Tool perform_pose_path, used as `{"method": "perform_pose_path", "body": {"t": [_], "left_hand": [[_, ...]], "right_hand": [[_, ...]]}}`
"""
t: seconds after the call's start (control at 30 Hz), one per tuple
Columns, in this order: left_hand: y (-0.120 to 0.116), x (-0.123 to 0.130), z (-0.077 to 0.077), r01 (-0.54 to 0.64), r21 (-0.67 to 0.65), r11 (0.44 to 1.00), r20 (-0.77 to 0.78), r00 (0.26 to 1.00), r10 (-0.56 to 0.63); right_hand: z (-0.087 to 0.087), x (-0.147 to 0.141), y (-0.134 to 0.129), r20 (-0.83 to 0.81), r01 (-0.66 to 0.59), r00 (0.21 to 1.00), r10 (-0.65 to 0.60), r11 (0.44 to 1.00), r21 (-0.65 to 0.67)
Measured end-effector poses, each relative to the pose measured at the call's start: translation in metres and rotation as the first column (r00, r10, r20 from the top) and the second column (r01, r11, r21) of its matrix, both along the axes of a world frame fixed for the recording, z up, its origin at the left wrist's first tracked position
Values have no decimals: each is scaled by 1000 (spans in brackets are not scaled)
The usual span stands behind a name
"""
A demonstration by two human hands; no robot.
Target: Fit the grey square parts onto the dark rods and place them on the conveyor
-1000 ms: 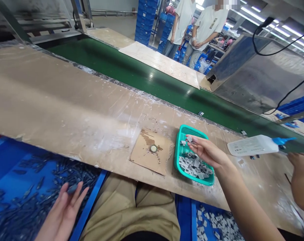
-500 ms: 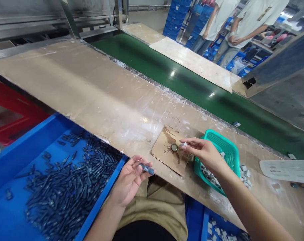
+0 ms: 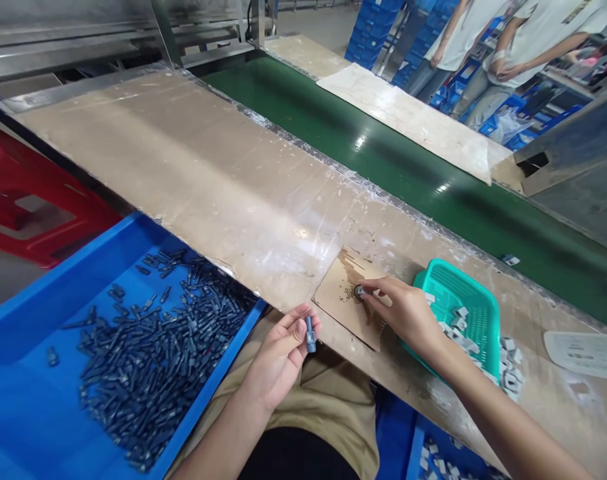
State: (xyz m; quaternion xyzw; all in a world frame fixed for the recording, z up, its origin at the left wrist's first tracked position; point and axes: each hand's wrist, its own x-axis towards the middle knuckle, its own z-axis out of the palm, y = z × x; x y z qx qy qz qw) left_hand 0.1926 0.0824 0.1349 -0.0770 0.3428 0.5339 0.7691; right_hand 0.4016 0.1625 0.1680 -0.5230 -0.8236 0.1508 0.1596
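My left hand (image 3: 281,353) is closed, pinching a small blue-grey plastic part (image 3: 311,337) with a narrow stem and a wider, hollowed end. The part points roughly up and down, over my lap beside the table edge. My right hand (image 3: 408,313) is closed in a pinch, its fingertips at a small round dark dish (image 3: 358,291). A small whitish piece is in those fingertips, mostly hidden. Under the dish lies a stained cardboard piece (image 3: 333,283). Right of it a green basket (image 3: 487,313) holds several small white pieces (image 3: 461,320); my right forearm partly covers it.
At left, a blue bin (image 3: 38,333) holds a heap of dark blue parts (image 3: 173,360). More white pieces (image 3: 511,367) lie beside the basket. A green conveyor belt (image 3: 313,120) runs behind the table (image 3: 208,180). Two people (image 3: 508,60) stand beyond it. A red stool (image 3: 43,200) is at left.
My right hand has lowered the whitish piece to the dish, now largely covering it. My left hand has turned the blue-grey part from sideways to upright. The view has shifted slightly.
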Motion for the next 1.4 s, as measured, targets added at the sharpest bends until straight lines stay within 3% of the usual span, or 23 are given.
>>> {"method": "perform_pose_path", "body": {"t": [0.1,0.2,0.3,0.37,0.53,0.67,0.87,1.13,1.3,1.4], "left_hand": [[-1,3,5,-12,-66,998,94,995,18],[-1,5,8,-16,-48,999,157,987,23],[1,7,8,-26,-4,1000,135,990,26],[2,10,10,-48,30,998,73,996,46],[4,17,15,-97,79,992,-67,992,103],[1,17,20,-42,116,992,-157,986,60],[-1,15,24,40,195,980,-304,953,21],[4,12,31,118,251,961,-588,807,55],[13,12,27,146,278,949,-617,785,60],[16,15,26,168,293,941,-603,797,46]], "right_hand": [[8,1,-3,-119,102,987,-112,991,-86],[17,1,-10,-341,186,893,-293,931,-313],[25,-5,-23,-495,143,764,-415,856,-497],[30,-14,-36,-548,97,709,-444,831,-548],[41,-41,-61,-604,75,682,-412,861,-503],[42,-48,-66,-629,48,689,-360,889,-456],[39,-43,-66,-598,-41,731,-330,853,-521],[30,-48,-67,-582,-19,722,-375,829,-558],[22,-55,-69,-600,44,670,-437,830,-556],[26,-51,-61,-565,65,696,-444,822,-566]]}}
